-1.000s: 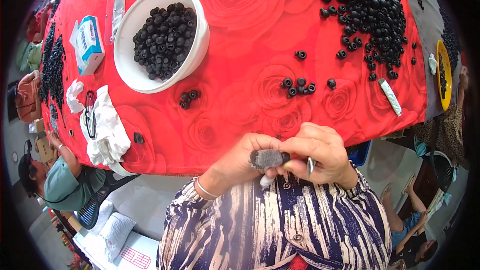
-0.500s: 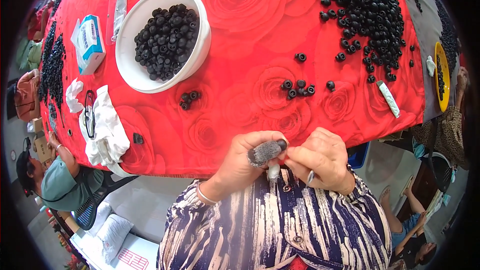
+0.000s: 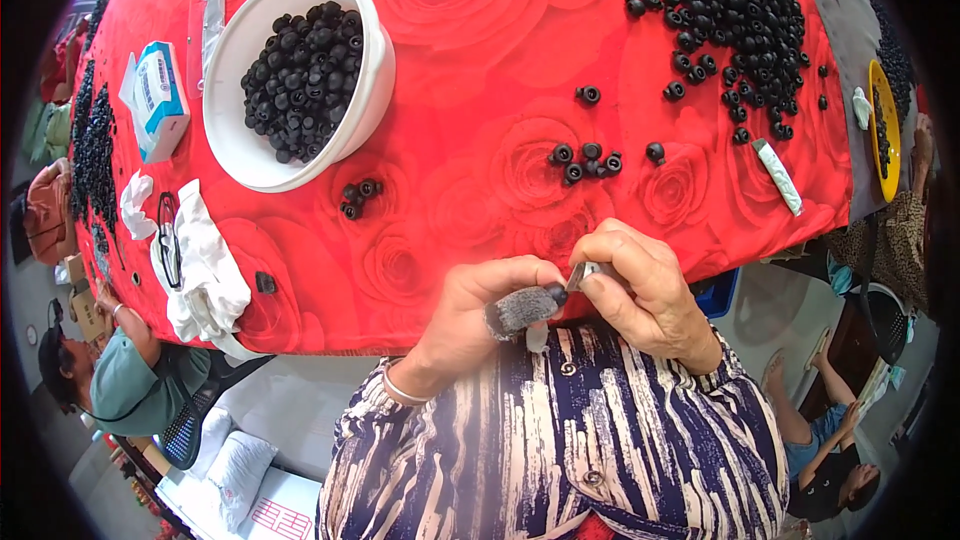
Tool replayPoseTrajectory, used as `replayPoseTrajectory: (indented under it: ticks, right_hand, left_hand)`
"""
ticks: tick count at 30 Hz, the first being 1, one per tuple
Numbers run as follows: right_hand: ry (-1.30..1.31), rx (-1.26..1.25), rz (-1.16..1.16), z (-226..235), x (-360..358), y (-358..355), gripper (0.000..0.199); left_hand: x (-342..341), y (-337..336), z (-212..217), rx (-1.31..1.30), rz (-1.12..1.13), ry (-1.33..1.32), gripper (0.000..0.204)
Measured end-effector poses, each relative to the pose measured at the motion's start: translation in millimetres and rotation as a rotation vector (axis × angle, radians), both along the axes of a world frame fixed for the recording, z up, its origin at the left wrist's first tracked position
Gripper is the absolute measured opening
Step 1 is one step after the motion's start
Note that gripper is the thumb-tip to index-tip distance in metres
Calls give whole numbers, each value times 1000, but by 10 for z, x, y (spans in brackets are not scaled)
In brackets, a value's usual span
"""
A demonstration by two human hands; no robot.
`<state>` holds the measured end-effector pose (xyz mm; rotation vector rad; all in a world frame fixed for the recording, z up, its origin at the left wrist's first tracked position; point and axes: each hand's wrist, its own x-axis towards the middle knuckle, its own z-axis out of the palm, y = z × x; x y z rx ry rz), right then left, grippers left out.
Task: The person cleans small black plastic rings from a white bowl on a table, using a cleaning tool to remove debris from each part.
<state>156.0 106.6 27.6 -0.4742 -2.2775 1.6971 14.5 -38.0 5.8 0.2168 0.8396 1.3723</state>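
Note:
My left hand (image 3: 458, 318), a grey fabric cover (image 3: 522, 310) on one finger and white wrapping (image 3: 537, 338) on another, pinches a small round black part (image 3: 558, 293) close to my body. Opposite it, my right hand (image 3: 648, 298) grips a small tool with a thin metal blade (image 3: 577, 276). The blade's tip is right beside the black part; whether they touch I cannot tell. Both hands are over the table's near edge. Beyond them, a small group of black parts (image 3: 590, 162) lies on the red rose-patterned cloth (image 3: 450, 90).
A white bowl (image 3: 385, 90) of black parts stands at the left, near a tissue pack (image 3: 158, 100). White cloth (image 3: 212, 280) with black-framed glasses (image 3: 168, 240) lies nearer. A large black pile (image 3: 740, 20) spreads at far right, with a white packet (image 3: 777, 178) nearby. Other people sit at both sides.
My right hand has turned and lifted slightly, bringing the blade up beside the black part. My left hand still pinches the part. The whole view has shifted a little.

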Motion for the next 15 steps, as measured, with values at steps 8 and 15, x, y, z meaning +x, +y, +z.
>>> replayPoseTrajectory:
  ticks: [8,15]
  right_hand:
    - [-3,7,-5,-33,-11,1,13]
    - [-2,28,9,-46,-30,15,14]
  left_hand:
    - [4,-6,-23,-41,-10,-43,19]
    - [1,0,-29,-44,-1,-57,19]
